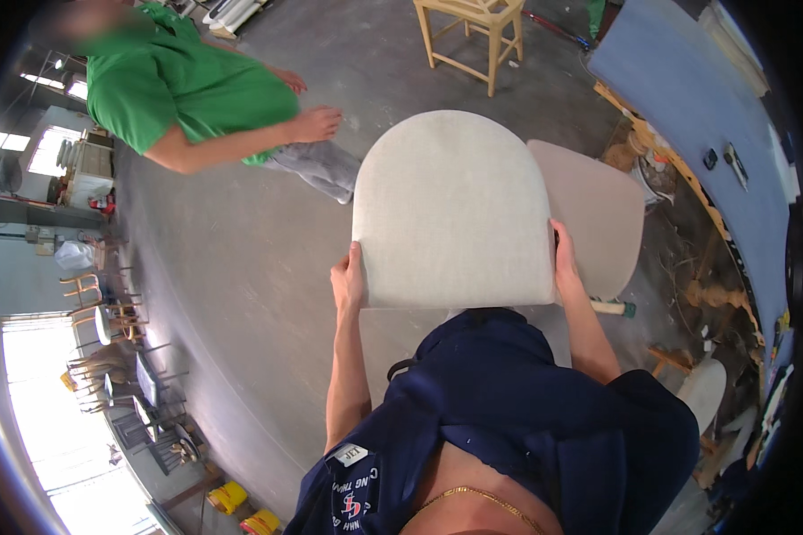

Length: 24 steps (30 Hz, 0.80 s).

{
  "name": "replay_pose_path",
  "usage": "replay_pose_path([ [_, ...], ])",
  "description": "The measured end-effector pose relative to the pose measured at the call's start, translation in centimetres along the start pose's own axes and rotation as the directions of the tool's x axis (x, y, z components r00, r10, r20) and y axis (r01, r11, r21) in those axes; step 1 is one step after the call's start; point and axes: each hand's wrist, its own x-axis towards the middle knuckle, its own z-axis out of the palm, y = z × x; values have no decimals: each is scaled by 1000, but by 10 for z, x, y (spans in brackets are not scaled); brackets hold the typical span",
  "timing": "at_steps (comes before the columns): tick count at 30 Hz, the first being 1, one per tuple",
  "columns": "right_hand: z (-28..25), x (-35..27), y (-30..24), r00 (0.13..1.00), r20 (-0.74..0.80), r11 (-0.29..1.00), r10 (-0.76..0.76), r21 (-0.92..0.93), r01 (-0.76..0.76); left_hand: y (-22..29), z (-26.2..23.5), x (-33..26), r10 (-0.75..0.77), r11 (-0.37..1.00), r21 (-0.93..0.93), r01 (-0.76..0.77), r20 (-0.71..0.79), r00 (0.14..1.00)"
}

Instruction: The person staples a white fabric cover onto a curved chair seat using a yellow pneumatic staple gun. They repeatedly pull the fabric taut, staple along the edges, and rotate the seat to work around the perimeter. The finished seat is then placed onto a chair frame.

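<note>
Bare grey concrete floor [241, 267] lies open left of the seat cushion [451, 209], which is held upright before the chest. Its beige woven fabric, rounded top and straight lower edge are gripped by the left hand [348, 281] and right hand [564, 263], fingers closed on the sides. Behind it a second padded panel [598, 214] is seen, a wooden chair frame [473, 31] beyond, and a person in green [187, 98] near its left.

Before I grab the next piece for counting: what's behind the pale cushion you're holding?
A second, beige-pink cushion shows behind the pale cushion at right; its left part, and whether more lie there, is covered.
</note>
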Motion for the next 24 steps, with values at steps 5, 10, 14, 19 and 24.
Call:
replay_pose_path([
  [5,72,56,-31,997,71,999,-15,40,13,25,-18,99,80,994,84,-72,-97,992],
  [10,125,124,-60,987,-33,979,-158,-133,152,38,-32,181,117,981,-156,-112,27,993],
  [14,171,155,-86,976,3,961,-220,-171,217,37,-30,236,124,938,-321,-134,-52,991],
  [19,198,166,-100,932,-157,932,-327,-217,291,109,-22,260,149,979,-146,-141,39,988],
  [24,171,190,-150,837,-134,842,-531,-197,503,128,19,285,395,907,-219,-358,152,906],
])
